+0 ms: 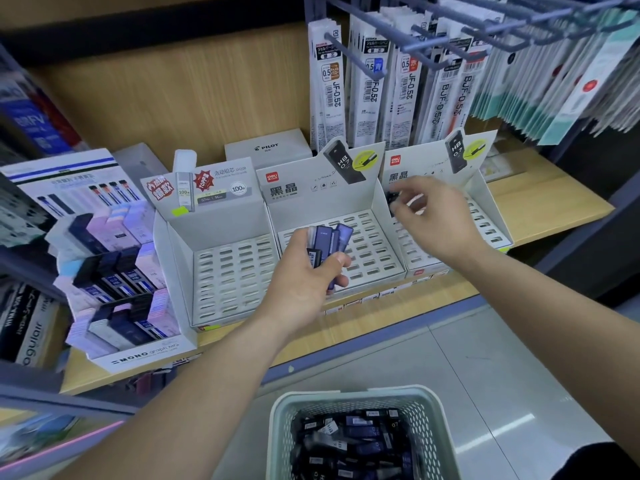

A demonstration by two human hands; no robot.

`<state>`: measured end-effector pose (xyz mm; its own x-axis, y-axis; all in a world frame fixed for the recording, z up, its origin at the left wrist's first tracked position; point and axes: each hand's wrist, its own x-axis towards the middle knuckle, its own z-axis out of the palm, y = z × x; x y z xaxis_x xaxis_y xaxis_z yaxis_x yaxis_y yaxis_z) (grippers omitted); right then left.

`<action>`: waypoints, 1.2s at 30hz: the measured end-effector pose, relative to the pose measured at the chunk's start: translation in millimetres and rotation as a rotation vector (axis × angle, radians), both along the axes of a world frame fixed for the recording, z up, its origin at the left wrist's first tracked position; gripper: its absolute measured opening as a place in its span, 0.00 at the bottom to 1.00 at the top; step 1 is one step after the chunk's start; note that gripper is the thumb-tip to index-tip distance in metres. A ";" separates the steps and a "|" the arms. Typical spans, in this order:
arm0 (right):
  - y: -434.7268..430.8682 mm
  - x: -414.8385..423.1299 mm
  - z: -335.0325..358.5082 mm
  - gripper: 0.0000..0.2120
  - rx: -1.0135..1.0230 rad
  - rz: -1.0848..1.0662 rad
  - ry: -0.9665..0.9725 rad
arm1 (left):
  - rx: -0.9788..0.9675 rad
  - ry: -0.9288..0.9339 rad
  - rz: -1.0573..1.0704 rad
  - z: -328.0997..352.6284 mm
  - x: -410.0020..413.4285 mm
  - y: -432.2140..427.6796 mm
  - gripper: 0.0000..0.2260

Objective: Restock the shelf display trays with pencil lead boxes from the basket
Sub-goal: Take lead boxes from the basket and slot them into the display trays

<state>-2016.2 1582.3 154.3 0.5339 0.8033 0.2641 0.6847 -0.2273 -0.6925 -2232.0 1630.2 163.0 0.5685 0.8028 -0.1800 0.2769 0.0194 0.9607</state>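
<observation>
While left hand (304,282) grips about four lead boxes (329,239) over three trays (235,271), right hand (436,216) shows unclear grip.

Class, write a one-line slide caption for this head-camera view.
Left hand grips several lead boxes over the middle tray while the right hand reaches into the right tray, basket below.

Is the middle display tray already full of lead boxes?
No, the middle tray shows only empty slots, while the left hand holds several boxes above it.
</observation>
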 end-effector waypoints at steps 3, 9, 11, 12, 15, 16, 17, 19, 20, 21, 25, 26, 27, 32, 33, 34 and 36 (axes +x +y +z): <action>-8.9 -40.3 18.0 0.07 -0.108 0.252 0.464 | -0.008 -0.039 0.005 1.9 1.8 -1.7 0.06; -9.0 -52.8 18.0 0.07 -0.059 0.324 0.582 | -0.040 -0.103 -0.009 6.9 4.1 -5.2 0.07; -11.8 -45.4 18.9 0.06 -0.022 0.296 0.644 | -0.052 -0.105 0.008 6.5 2.2 -3.5 0.07; -12.6 -43.1 19.0 0.06 -0.005 0.297 0.680 | -0.062 -0.103 0.019 6.2 0.8 -2.0 0.07; -14.1 -42.3 19.2 0.06 0.025 0.344 0.796 | -0.093 -0.098 0.048 5.0 -3.0 2.6 0.06; -13.7 -43.0 18.6 0.06 0.031 0.357 0.835 | -0.089 -0.090 0.054 4.5 -3.5 3.6 0.06; -13.1 -43.5 18.2 0.06 0.038 0.361 0.872 | -0.081 -0.081 0.057 3.9 -3.4 4.2 0.05; -11.9 -44.7 17.7 0.02 0.051 0.345 0.909 | -0.067 -0.060 0.060 1.5 -2.2 4.5 0.06; -11.2 -44.9 17.0 0.02 0.059 0.331 0.886 | -0.060 -0.050 0.058 0.2 -1.6 4.4 0.06; -10.5 -44.3 15.9 0.02 0.065 0.321 0.843 | -0.048 -0.038 0.053 -1.1 -1.0 4.3 0.06; -10.8 -39.7 13.6 0.10 0.071 0.332 0.786 | -0.008 -0.010 0.025 -4.4 0.7 4.2 0.08; -11.1 -38.8 13.5 0.12 0.079 0.327 0.797 | -0.005 -0.004 0.022 -4.6 1.1 4.1 0.08; -11.0 -38.1 13.2 0.13 0.092 0.313 0.812 | -0.002 0.005 0.021 -5.1 1.3 4.2 0.09; -11.1 -40.1 13.2 0.11 0.153 0.209 0.834 | -0.027 0.008 0.009 -6.3 1.0 2.5 0.10; -11.2 -39.6 13.3 0.09 0.151 0.187 0.813 | -0.033 0.008 0.011 -6.8 -0.3 2.8 0.09; -11.1 -38.4 13.8 0.08 0.152 0.163 0.789 | -0.039 0.007 0.015 -7.1 -2.2 3.3 0.08; -9.2 -34.3 14.2 0.08 0.169 0.121 0.718 | -0.039 0.020 0.033 -8.4 -9.1 6.4 0.09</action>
